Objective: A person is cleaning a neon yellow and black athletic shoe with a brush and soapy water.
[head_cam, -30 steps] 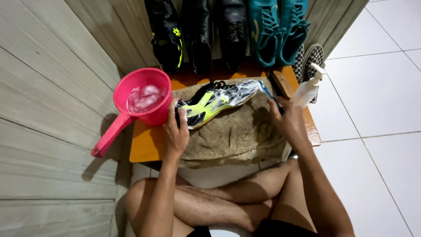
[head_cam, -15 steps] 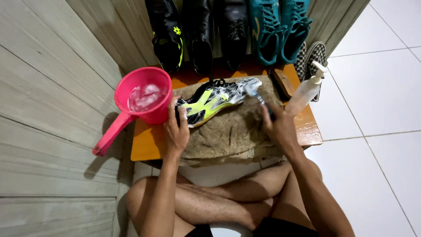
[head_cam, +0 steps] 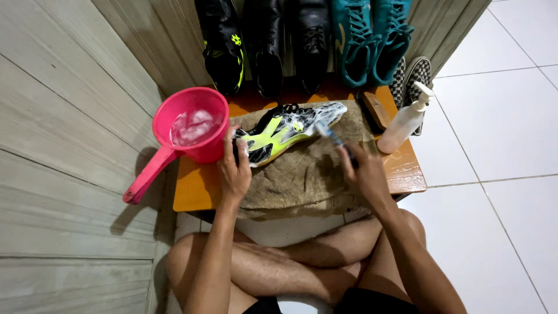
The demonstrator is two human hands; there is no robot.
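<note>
So the neon yellow and black football boot (head_cam: 285, 129) is lying on its side on a brownish towel (head_cam: 302, 174), right in the middle of a low orange table (head_cam: 197, 189). It's covered in white suds, mostly toward the toe. Its long axis runs diagonally, heel end at about 8 o'clock, toe pointing up toward 2 o'clock.

The left hand (head_cam: 234, 168) is clamped around the heel end, fingers wrapped over the boot's edge, pinning it down. The right hand (head_cam: 363, 171) sits at roughly 4 o'clock from the toe, closed around the handle of a small brush (head_cam: 330, 135), and the bristle end reaches up to 10 o'clock so it's touching the sudsy toe. So the left hand is right on the boot, while the right only meets it through the brush.

Going outward: a pink dipper (head_cam: 189, 131) with soapy water sits just beside the boot at 9 o'clock, handle hanging off the table edge. A white pump bottle (head_cam: 405, 121) stands at 3 o'clock, with a wooden brush (head_cam: 375, 109) lying near it. Along the back at 12 o'clock, a row of black boots (head_cam: 264, 43) and teal boots (head_cam: 372, 38) leans on the wall, plus checkered slip-ons (head_cam: 415, 75) tucked in the corner.
</note>
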